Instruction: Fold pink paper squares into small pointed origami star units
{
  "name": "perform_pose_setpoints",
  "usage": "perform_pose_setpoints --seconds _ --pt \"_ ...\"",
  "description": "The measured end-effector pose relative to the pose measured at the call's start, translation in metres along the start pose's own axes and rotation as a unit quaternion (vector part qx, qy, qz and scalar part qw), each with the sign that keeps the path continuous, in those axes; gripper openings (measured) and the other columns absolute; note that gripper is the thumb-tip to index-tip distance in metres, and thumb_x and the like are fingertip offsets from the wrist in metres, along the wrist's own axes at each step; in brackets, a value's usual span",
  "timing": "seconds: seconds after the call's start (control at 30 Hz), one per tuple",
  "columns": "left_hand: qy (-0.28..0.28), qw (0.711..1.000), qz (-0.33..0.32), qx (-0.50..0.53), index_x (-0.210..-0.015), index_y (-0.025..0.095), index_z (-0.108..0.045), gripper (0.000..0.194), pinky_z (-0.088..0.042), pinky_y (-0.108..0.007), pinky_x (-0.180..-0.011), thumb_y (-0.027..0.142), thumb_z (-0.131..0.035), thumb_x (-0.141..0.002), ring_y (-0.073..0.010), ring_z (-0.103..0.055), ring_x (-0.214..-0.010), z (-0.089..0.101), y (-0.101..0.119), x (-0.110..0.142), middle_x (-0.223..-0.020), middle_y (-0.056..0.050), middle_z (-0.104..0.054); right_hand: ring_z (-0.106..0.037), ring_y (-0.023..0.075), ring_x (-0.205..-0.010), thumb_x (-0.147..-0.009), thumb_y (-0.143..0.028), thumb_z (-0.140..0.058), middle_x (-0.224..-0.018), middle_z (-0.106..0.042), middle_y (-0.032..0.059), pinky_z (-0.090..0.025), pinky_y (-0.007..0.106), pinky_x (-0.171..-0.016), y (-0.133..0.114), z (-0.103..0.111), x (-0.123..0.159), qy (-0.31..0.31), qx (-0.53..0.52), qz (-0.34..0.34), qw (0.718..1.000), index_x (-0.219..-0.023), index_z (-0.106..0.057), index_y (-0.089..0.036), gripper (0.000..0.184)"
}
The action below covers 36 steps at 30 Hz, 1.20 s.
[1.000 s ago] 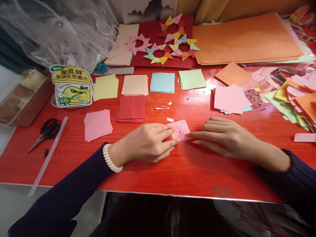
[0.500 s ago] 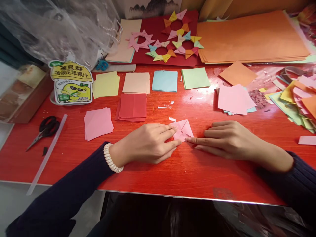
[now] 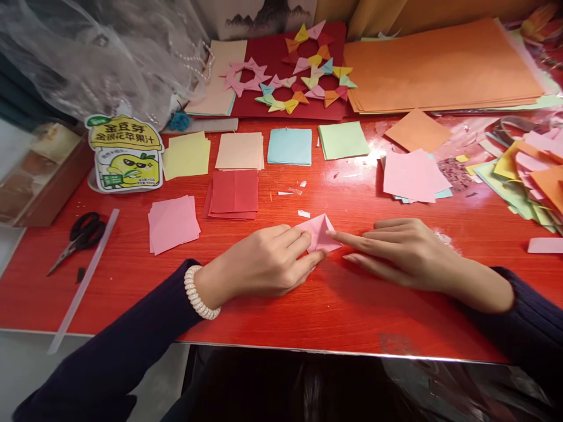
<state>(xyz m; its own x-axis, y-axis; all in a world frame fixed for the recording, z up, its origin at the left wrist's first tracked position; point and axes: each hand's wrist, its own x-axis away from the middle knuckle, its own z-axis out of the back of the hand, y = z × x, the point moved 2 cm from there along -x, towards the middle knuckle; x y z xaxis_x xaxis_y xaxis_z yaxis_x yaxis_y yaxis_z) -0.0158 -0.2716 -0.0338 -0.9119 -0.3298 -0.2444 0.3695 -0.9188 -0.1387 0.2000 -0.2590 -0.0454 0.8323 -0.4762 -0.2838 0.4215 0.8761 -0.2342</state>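
Note:
A small folded piece of pink paper (image 3: 319, 225) lies on the red table in front of me, with crease lines and a raised triangular flap on its right side. My left hand (image 3: 270, 261) grips the paper's left part, its fingers and thumb closed on the edge and partly hiding it. From the right comes my right hand (image 3: 402, 252), fingers stretched out, its index fingertip touching the paper's flap. Its thumb is held apart, just above the tabletop. A few white paper scraps (image 3: 303, 213) lie just behind the paper.
Stacks of paper squares stand behind: pink (image 3: 173, 225), red (image 3: 235, 192), yellow (image 3: 187, 155), blue (image 3: 289, 146), green (image 3: 343, 140). Scissors (image 3: 81, 234) and a clear strip (image 3: 83, 284) lie left. Folded paper rings (image 3: 275, 97) rest at the back, paper scraps (image 3: 523, 170) at right.
The flap on the pink paper's right side now stands up more. My right index finger has moved up and left onto it. The whole view has shifted slightly.

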Motion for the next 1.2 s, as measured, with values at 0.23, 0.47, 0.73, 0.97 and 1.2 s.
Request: perform_pose_setpoints --seconds 0.23,0.47,0.73,0.97,1.2 --pt "-0.016 1.0 -0.016 -0.021 -0.105 0.01 -0.058 0.022 -0.049 -0.03 -0.063 0.013 -0.044 -0.088 -0.0159 -0.058 -0.071 -0.001 -0.003 -0.002 -0.083 -0.005 -0.064 -0.041 0.0148 -0.053 -0.092 -0.025 -0.048 -0.062 -0.054 0.0015 -0.033 0.029 -0.052 -0.001 -0.006 -0.003 -0.005 0.021 -0.03 0.999 -0.108 -0.063 -0.016 0.023" --pt "0.008 0.999 -0.045 -0.022 -0.086 0.011 -0.062 0.016 -0.048 -0.03 -0.063 0.015 -0.046 -0.088 -0.0164 -0.059 -0.074 -0.005 -0.004 0.001 -0.082 -0.005 -0.064 -0.052 0.0235 -0.097 -0.089 -0.01 -0.049 -0.108 -0.06 0.0144 -0.044 0.037 -0.081 -0.008 -0.004 -0.012 0.025 -0.016 0.024 0.999 -0.108 -0.06 -0.005 0.022" --pt "0.038 0.996 -0.049 -0.07 -0.087 0.008 -0.062 0.012 -0.048 -0.027 -0.061 0.008 -0.05 -0.084 -0.0166 -0.062 -0.076 -0.004 -0.001 0.001 -0.084 -0.007 -0.067 -0.052 0.0248 -0.098 -0.088 -0.018 -0.053 -0.108 -0.061 0.0123 -0.045 0.04 -0.081 -0.009 -0.008 -0.01 0.034 -0.025 -0.002 0.999 -0.104 -0.061 -0.009 0.019" --pt "0.038 0.991 0.127 -0.02 -0.082 0.013 -0.06 0.014 -0.044 -0.026 -0.06 0.016 -0.047 -0.088 -0.0142 -0.058 -0.072 -0.006 0.01 0.0 -0.078 -0.003 -0.063 -0.048 0.0182 -0.074 -0.091 -0.012 -0.044 -0.084 -0.06 0.0108 -0.044 0.033 -0.066 -0.01 -0.01 -0.015 0.062 -0.041 -0.041 0.996 -0.098 -0.064 -0.012 0.022" --pt "0.015 0.941 0.277 0.191 -0.089 0.014 -0.059 0.021 -0.043 -0.029 -0.073 0.023 -0.041 -0.092 -0.0147 -0.051 -0.08 -0.01 0.005 -0.005 -0.085 -0.005 -0.059 -0.051 0.0186 -0.077 -0.091 -0.017 -0.045 -0.082 -0.058 0.0091 -0.044 0.033 -0.069 -0.009 -0.014 -0.021 0.065 -0.137 -0.152 0.977 -0.089 -0.059 -0.014 0.015"
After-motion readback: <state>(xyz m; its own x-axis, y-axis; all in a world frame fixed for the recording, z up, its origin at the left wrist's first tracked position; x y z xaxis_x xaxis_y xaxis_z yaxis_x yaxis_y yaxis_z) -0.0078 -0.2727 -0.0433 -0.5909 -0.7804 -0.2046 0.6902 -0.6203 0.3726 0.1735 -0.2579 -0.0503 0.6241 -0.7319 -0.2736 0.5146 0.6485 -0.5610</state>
